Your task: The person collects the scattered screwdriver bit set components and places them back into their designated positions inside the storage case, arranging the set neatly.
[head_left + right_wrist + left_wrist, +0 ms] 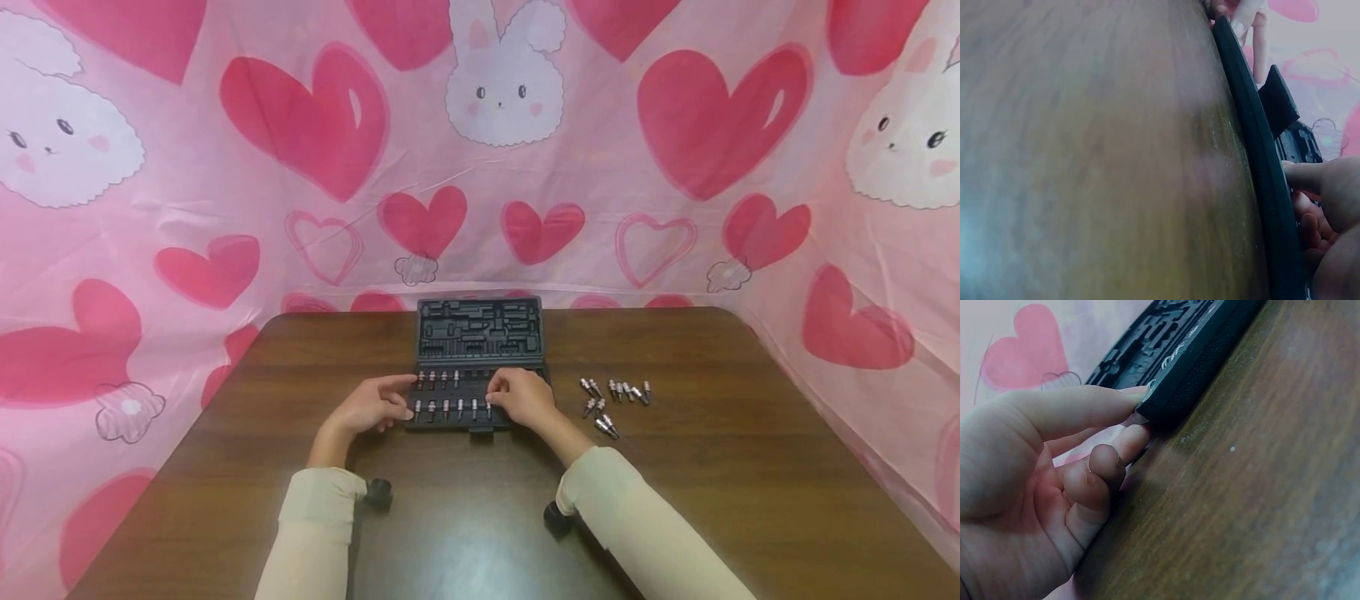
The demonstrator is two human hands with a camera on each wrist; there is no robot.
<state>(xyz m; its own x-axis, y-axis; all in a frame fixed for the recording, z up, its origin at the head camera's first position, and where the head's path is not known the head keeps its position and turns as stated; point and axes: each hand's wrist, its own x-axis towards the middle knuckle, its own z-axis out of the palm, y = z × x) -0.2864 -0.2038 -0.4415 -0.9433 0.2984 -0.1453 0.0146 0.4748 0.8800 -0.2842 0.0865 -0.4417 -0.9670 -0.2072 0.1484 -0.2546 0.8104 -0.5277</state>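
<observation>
A black socket case (442,423) lies unfolded on the table, with two rows of silver bit sockets (446,407) standing in its near half. My left hand (371,404) holds the case's left edge; in the left wrist view the thumb (1094,409) presses on its corner and a finger sits against the side below. Over the right end of the front row, my right hand (522,394) pinches a bit socket (489,411) between thumb and finger. In the right wrist view the case wall hides that socket.
Several loose bit sockets (626,390) lie in small groups on the brown table (720,467) to the right of the case. The moulded lid (480,327) stands raised at the back. A pink curtain (480,179) with hearts and rabbits hangs behind the table.
</observation>
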